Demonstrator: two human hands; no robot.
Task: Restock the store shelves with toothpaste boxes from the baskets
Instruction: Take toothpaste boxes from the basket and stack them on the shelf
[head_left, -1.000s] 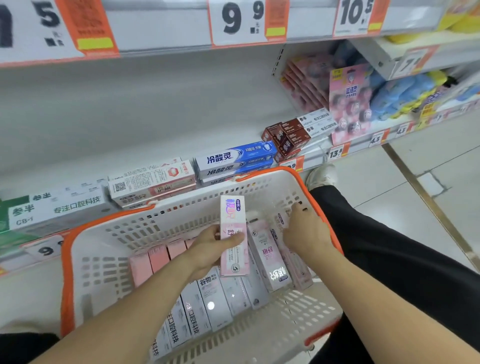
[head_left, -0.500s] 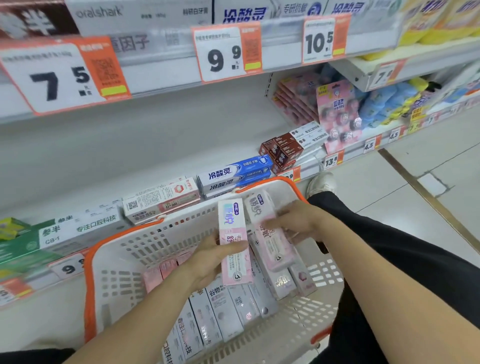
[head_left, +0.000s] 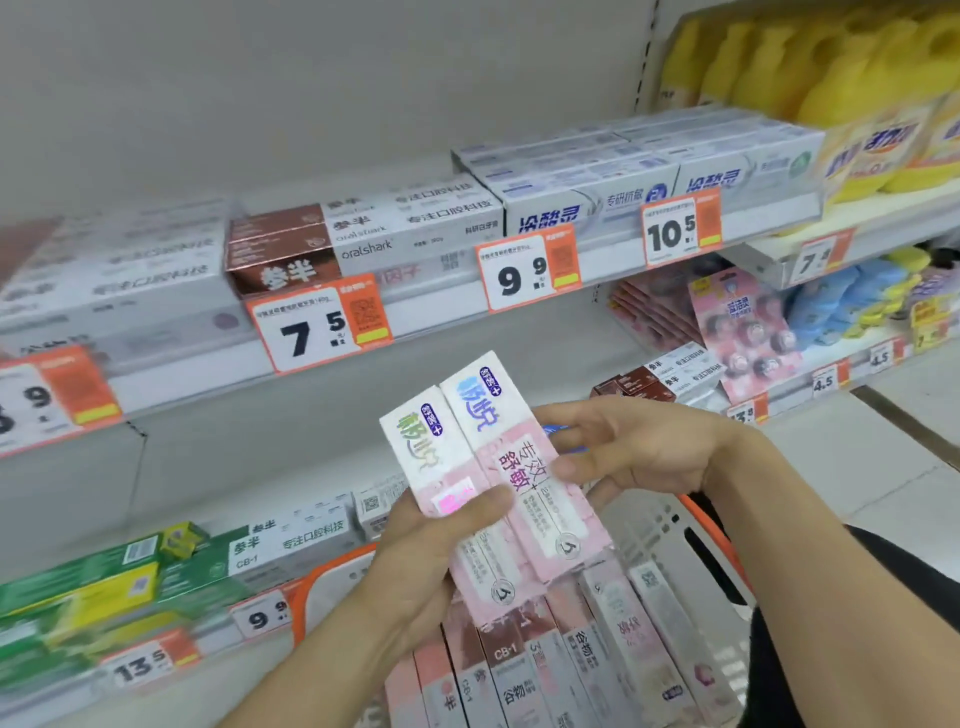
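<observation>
Two pink-and-white toothpaste boxes are held side by side above the basket. My left hand (head_left: 436, 551) grips the left box (head_left: 431, 457) with the thumb across its front. My right hand (head_left: 628, 452) holds the right box (head_left: 519, 457) from its right side, thumb on the front. The white basket with an orange rim (head_left: 711, 535) lies below, holding several more toothpaste boxes (head_left: 550, 670) on end. The shelf (head_left: 260, 467) behind the hands has bare room at this level.
The upper shelf carries brown-and-white boxes (head_left: 363, 234) and blue-and-white boxes (head_left: 597, 182) behind price tags 7.5, 9.9 and 10.5. Green boxes (head_left: 104, 582) lie at lower left. Yellow bottles (head_left: 852, 104) and pink packs (head_left: 737, 332) fill the right bay. Floor tiles show far right.
Both hands rose out of the basket, each with a pink box, and brought the two boxes together. My view tilted up toward the shelves.
</observation>
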